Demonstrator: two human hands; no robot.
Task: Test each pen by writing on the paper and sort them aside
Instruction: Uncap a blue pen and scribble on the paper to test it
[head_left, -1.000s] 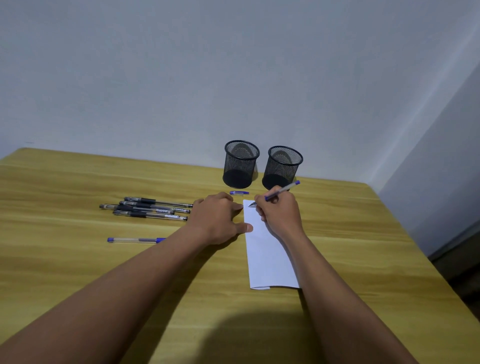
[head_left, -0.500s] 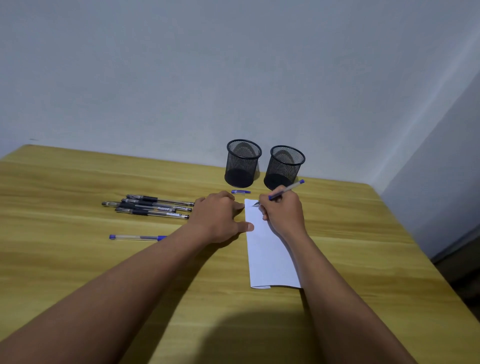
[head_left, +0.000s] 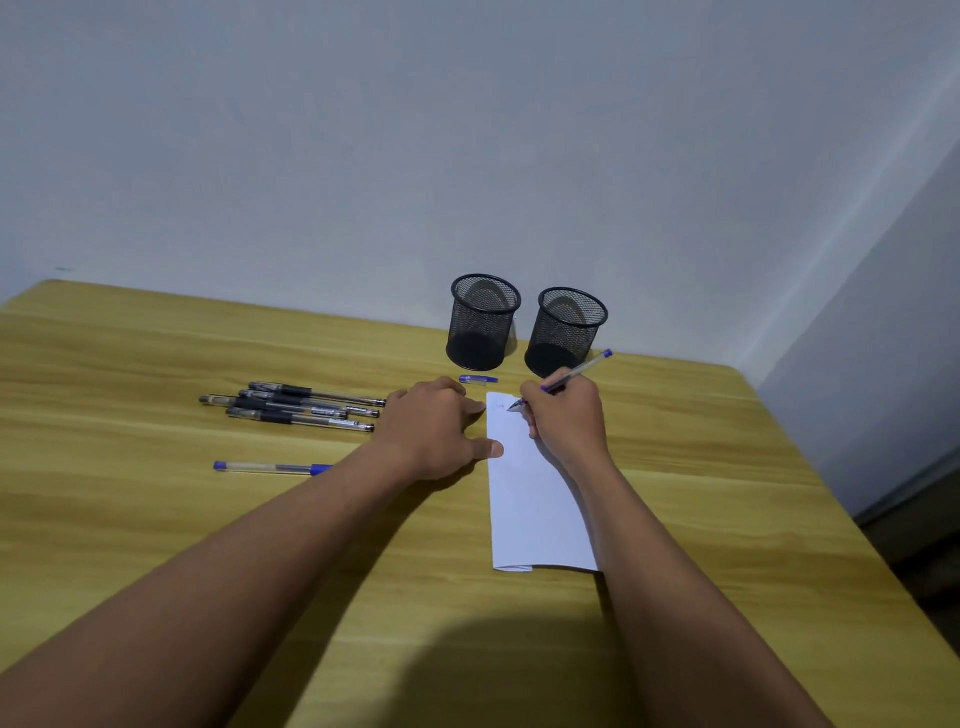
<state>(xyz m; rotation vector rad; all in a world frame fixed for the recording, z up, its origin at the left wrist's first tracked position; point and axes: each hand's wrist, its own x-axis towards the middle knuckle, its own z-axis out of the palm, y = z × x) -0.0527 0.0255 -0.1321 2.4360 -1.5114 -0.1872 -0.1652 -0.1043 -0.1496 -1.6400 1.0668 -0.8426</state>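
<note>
The right hand is gripping a blue pen w/ its tip on the folded paper, near the top edge. The left hand is lying loosely curled, holding nothing, thumb pinning the paper's left edge. I think light strokes are enough, keeping this thumb pressing so the sheet is not sliding.

Light wood-grain table with a smooth, faintly sheeny top, matt white paper sheet, two black wire-mesh metal cups, clear glossy plastic pens with dark grips, flat matt painted wall
</note>
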